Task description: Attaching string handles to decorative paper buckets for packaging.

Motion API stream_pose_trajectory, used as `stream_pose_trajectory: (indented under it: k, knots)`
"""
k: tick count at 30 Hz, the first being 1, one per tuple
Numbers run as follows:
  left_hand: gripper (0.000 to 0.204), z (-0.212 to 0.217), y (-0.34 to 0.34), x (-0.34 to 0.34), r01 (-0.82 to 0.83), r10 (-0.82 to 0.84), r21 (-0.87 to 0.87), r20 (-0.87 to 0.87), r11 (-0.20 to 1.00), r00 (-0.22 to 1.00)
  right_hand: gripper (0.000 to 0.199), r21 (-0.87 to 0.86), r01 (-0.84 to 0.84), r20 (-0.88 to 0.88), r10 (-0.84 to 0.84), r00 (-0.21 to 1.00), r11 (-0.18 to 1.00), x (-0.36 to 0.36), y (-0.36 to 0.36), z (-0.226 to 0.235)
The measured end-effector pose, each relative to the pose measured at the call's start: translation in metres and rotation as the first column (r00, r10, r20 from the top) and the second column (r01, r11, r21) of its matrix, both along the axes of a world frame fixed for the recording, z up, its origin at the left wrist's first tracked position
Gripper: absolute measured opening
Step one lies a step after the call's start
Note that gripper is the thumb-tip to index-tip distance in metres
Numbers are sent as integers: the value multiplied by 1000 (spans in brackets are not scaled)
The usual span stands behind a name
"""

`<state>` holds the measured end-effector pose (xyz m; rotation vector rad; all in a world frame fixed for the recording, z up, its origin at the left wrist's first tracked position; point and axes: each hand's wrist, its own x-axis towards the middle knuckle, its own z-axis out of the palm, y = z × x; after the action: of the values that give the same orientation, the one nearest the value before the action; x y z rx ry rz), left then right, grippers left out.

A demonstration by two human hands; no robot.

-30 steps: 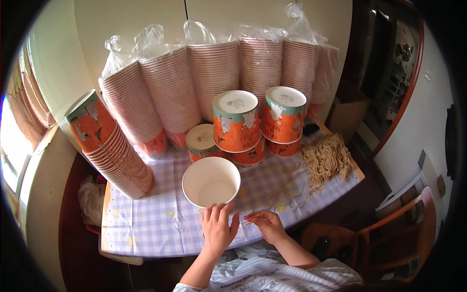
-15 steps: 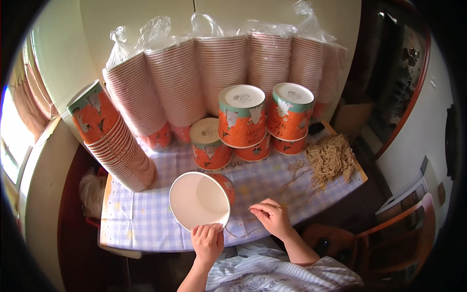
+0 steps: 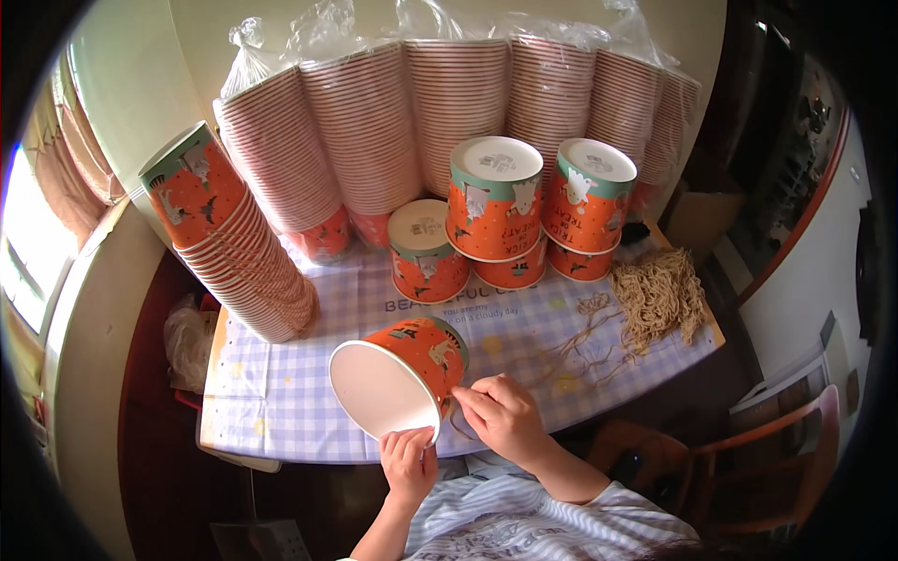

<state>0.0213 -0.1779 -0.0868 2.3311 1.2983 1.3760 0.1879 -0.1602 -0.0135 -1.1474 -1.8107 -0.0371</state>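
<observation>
An orange paper bucket (image 3: 418, 353) with a green band and printed figures lies tilted at the table's near edge, its white mouth facing toward me and left. My left hand (image 3: 408, 465) is closed on the lower rim, thumb and fingers pinching the edge. At the bucket's right side, my right hand (image 3: 505, 417) is closed in a pinch, fingertips against or very near the wall. A thin tan cord (image 3: 455, 428) hangs beside those fingertips and appears to be held by them; its end is hidden.
Several upside-down buckets (image 3: 496, 210) stand in short piles mid-table. A leaning nested stack (image 3: 248, 252) is at left; tall plastic-wrapped stacks (image 3: 456, 112) line the back. Tan cords (image 3: 659, 294) lie heaped at right, strands trailing over the checked tablecloth (image 3: 309, 393). A wooden chair (image 3: 748, 467) stands right.
My right hand has moved left to the bucket's side. The bucket has turned, showing more of its printed outer wall. My left hand keeps its hold on the rim. The view has shifted slightly.
</observation>
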Motion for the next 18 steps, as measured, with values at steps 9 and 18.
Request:
stream_pose_trajectory:
  k: [9, 18]
  knots:
    - [27, 0, -1, 0, 9, -9, 0, -3, 1000, 1000, 27, -13, -47, 97, 48, 994, 999, -2, -1, -4]
    - [26, -2, -2, 1, 7, -7, 5, -6, 1000, 1000, 28, -30, -64, 111, 67, 992, 998, -3, -1, -4]
